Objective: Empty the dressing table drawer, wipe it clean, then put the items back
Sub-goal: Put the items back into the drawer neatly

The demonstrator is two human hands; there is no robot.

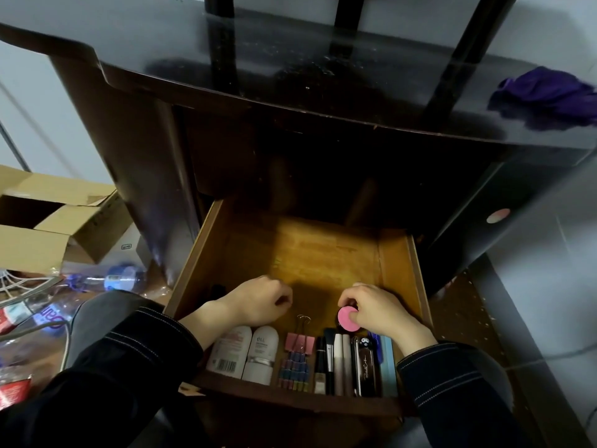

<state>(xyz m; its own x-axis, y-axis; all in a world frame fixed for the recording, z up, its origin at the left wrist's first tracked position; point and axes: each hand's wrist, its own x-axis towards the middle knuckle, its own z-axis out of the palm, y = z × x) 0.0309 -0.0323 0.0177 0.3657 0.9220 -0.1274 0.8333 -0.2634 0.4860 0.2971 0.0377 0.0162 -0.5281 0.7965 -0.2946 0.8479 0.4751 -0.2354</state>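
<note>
Wooden drawer (200,253) pulled out below the dark dressing table (290,59). Far half bare wood, back wall lost in shadow.

Along the near edge, a row laid lengthwise:
- At the near-left corner, two white bottles (229,350) side by side and touching, tops partly hidden under the left wrist.
- Next, a pink binder clip (299,343) just behind a stack of small coloured clips (295,371).
- Then slim tubes and a brush (329,357), too tightly packed to count surely.
- Beside them, a glossy black case (365,367).
- By the right wall, a blue strip (387,360), near end covered by the right sleeve.

Near the right wall, right hand (378,308) with fingers and thumb curled round a small pink-lidded jar (347,318), just behind the tubes. Jar body almost wholly hidden under lid and hand.

Toward the left wall, left hand (258,299), knuckles up, fingers curled under. Impossible to tell whether anything held beneath.

At the right edge of the table top, purple cloth (546,95), bunched, cut off by the frame.

On the floor to the left, an open cardboard box (48,221) and a clear plastic bottle (106,281), both blurred.
</note>
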